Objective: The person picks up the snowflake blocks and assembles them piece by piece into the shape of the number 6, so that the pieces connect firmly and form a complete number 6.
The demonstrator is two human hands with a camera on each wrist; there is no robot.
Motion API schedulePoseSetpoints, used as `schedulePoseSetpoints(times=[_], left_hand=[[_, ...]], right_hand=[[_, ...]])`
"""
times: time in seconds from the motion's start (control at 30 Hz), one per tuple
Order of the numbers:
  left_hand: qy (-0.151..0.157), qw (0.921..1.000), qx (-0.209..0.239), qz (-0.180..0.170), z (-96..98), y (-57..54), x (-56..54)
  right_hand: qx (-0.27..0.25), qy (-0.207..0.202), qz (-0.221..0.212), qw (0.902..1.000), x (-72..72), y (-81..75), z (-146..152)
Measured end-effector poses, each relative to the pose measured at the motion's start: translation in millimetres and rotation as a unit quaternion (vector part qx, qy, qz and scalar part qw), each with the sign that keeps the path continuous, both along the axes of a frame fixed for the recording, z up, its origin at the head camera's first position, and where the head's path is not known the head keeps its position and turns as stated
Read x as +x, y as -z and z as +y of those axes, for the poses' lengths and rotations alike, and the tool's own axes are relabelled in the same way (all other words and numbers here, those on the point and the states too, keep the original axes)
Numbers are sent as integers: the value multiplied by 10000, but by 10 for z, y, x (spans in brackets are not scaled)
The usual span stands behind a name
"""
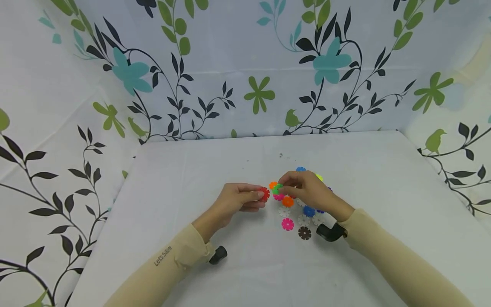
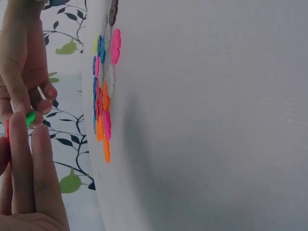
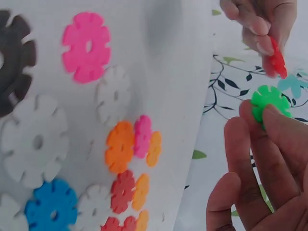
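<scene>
The left hand [image 1: 239, 198] pinches a red disc [image 1: 265, 194], and the right hand [image 1: 308, 187], towards three o'clock, pinches a green disc [image 1: 276, 189].

Left sleeve [image 1: 165, 273]: long, plain beige, creased near the cuff, dark lettering [image 1: 163, 256] along the forearm, reads like "Let's Slim". Right sleeve [image 1: 399, 256]: same beige. Stubby black rounded unit [image 1: 218, 255] at left cuff; black elbow-shaped unit [image 1: 330, 233] at right cuff. Left hand [image 1: 239, 198], right hand [image 1: 308, 188]: both bare.
</scene>
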State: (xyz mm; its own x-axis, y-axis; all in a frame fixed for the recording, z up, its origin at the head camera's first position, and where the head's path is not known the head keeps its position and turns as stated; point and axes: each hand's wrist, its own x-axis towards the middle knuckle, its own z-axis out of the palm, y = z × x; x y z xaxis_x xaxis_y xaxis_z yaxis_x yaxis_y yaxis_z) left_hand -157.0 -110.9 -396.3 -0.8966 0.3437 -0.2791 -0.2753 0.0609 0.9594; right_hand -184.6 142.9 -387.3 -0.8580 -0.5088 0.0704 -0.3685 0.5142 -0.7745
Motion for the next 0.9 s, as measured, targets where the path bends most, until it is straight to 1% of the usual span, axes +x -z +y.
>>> schedulePoseSetpoints(times=[0.1, 0.27, 0.5, 0.67, 0.77, 0.9], left_hand=[[-32, 9999, 109, -85, -2, 11, 15], [-71, 9996, 250, -101, 4, -2, 40], [-108, 9991, 397, -135, 2, -34, 64], [-222, 9983, 495, -191, -15, -27, 76], [-263, 9978, 577, -214, -23, -22, 77], [-222, 9970, 687, -284, -20, -33, 87]], right_hand=[[-283, 73, -75, 9995, -1, -25, -60], [-572, 107, 24, 9983, -3, -50, -129], [-762, 122, 19, 9970, 4, -59, -168], [-811, 194, -24, 9965, 20, -56, -184], [-841, 177, -19, 9963, 26, -54, -192], [-923, 69, 54, 9957, 30, -51, -203]])
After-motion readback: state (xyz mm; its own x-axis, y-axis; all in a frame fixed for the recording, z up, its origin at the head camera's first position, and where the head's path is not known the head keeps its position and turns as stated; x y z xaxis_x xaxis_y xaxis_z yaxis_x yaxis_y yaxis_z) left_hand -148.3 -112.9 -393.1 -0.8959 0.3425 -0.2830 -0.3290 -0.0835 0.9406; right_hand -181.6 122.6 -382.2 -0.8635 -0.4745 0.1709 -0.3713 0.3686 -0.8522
